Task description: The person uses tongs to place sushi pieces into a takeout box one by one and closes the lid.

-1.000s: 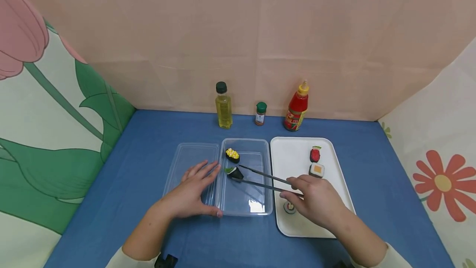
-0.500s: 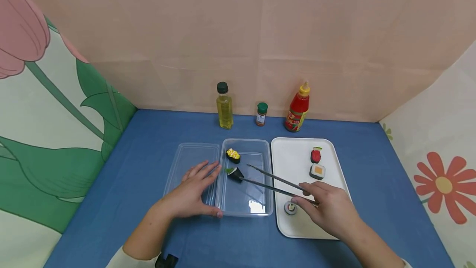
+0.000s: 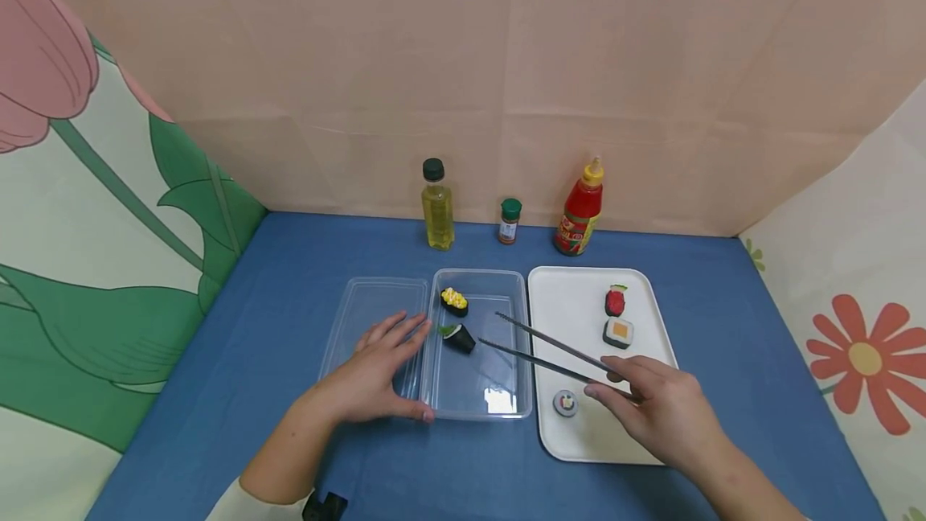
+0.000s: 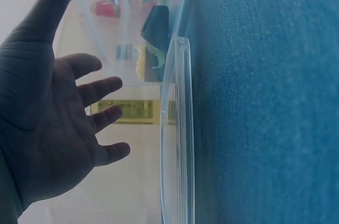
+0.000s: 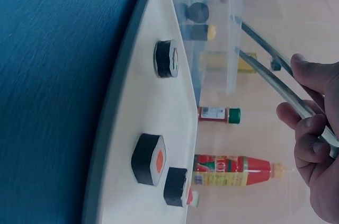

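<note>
My right hand (image 3: pixel 665 408) holds metal tongs (image 3: pixel 537 361) over the tray and container, their two arms spread with nothing between the tips. Below lies a clear plastic container (image 3: pixel 470 396) with a yellow-topped sushi piece (image 3: pixel 454 301) and a black cone-shaped hand roll (image 3: pixel 459 340) along its left side. My left hand (image 3: pixel 369 380), fingers spread, is at the container's left edge, over a clear lid (image 3: pixel 369 296). On the white tray (image 3: pixel 560 296) sit a red-topped sushi piece (image 3: pixel 616 301), a squarish roll with an orange centre (image 5: pixel 149 159) and a small round roll (image 5: pixel 166 59).
Along the back of the blue table (image 3: pixel 318 248) stand an oil bottle (image 3: pixel 437 215), a small green-capped jar (image 3: pixel 510 223) and a red sauce bottle (image 3: pixel 580 211). A beige cloth (image 3: pixel 434 63) rises behind them.
My right hand has drawn back to the right, and the tongs have come away from the hand roll, which stays in the container. My left hand has not visibly moved.
</note>
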Demonstrator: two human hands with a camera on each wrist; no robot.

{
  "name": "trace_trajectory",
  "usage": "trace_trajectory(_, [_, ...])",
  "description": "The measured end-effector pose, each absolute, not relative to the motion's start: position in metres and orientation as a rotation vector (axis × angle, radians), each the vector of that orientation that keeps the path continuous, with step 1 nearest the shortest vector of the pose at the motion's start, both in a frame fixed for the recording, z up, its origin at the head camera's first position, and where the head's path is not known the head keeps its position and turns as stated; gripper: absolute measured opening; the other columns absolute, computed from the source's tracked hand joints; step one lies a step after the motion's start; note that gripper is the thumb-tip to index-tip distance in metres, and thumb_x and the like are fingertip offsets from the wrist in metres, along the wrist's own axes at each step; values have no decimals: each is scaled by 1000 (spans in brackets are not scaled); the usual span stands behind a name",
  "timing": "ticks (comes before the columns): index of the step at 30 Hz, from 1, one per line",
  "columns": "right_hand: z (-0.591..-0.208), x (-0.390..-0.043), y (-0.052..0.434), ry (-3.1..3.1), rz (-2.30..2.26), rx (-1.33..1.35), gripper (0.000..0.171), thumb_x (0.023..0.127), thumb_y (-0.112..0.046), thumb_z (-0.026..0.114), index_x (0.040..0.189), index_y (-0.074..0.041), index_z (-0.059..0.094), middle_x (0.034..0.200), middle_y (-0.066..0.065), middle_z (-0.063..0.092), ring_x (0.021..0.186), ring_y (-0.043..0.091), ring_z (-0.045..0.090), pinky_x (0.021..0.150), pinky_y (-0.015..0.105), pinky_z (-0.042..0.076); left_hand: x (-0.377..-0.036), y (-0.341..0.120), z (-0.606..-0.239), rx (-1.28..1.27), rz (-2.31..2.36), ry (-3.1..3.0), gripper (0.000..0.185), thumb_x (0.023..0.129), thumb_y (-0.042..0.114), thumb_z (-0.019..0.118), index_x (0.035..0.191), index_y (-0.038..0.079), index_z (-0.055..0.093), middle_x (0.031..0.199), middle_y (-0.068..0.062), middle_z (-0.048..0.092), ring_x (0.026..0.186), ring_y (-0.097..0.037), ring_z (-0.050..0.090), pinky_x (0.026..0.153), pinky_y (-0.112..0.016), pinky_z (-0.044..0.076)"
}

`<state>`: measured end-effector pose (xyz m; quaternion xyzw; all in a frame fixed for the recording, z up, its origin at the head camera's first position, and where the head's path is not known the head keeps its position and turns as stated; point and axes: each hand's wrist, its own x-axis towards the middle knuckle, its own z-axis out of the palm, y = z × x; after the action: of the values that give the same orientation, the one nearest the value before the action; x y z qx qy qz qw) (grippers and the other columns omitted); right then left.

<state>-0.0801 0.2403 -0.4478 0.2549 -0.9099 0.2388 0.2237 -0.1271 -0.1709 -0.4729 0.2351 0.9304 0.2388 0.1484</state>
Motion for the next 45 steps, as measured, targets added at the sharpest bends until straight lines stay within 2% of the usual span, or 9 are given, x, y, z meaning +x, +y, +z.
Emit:
trace_trajectory(11, [-448,-77,252,-2480,654,656,43,67,-23,98,104,-7,81,84,-2,75,61,-1,49,52,14,41,-128,-172,-474,697,693,2690,123,72,68,85,166,16,27,173,-3,19,158,-37,7,117,-75,11])
trace_trajectory(18, [-447,-75,259,-2512,656,588,45,84,-50,84,104,-9,82,77,-8,67,59,-2,43,49,12,36,-127,-172,-475,681,703,2679,122,72,66,86,166,16,26,173,-3,18,158,-37,6,117,-74,10])
trace_trajectory(23, [-448,-74,265,-2505,659,562,52,87,-57,78,105,-8,82,80,-3,72,58,-3,45,49,12,38,-127,-173,-476,687,703,2679,122,72,67,86,166,16,26,173,-2,17,159,-36,6,117,-75,10])
trace_trajectory(27, [-449,-73,271,-2477,665,564,59,90,-63,70,105,-7,82,81,-4,72,58,-2,46,50,12,38,-128,-173,-477,690,704,2680,123,72,67,86,166,16,26,173,-1,17,159,-36,6,117,-75,10])
trace_trajectory(30, [-449,-73,275,-2471,657,549,60,90,-64,69,104,-7,82,78,-5,70,58,-2,45,49,13,37,-128,-173,-477,692,710,2680,123,72,67,86,166,17,26,173,-1,17,159,-36,6,117,-74,10])
trace_trajectory(33, [-449,-73,278,-2487,635,517,55,87,-59,77,103,-6,82,77,-4,69,58,-1,44,49,13,36,-128,-173,-476,696,713,2680,122,72,67,86,166,17,26,173,-2,18,158,-37,6,117,-75,10])
trace_trajectory(38, [-448,-71,282,-2539,593,446,43,74,-36,95,104,-8,82,76,-4,70,58,-1,45,50,12,38,-128,-173,-476,684,707,2674,123,72,67,86,166,17,25,174,-1,16,159,-35,5,118,-74,10])
trace_trajectory(40, [-447,-71,284,-2548,582,427,43,70,-29,97,105,-8,82,77,-4,71,58,0,46,50,12,38,-128,-173,-476,682,706,2673,124,71,67,87,166,17,25,174,0,16,159,-35,5,118,-74,10])
trace_trajectory(45, [-446,-70,288,-2566,578,370,45,66,-22,99,105,-7,81,78,-1,73,58,0,52,52,11,43,-128,-173,-477,681,705,2672,123,72,67,86,166,17,25,174,0,16,159,-34,5,118,-74,10])
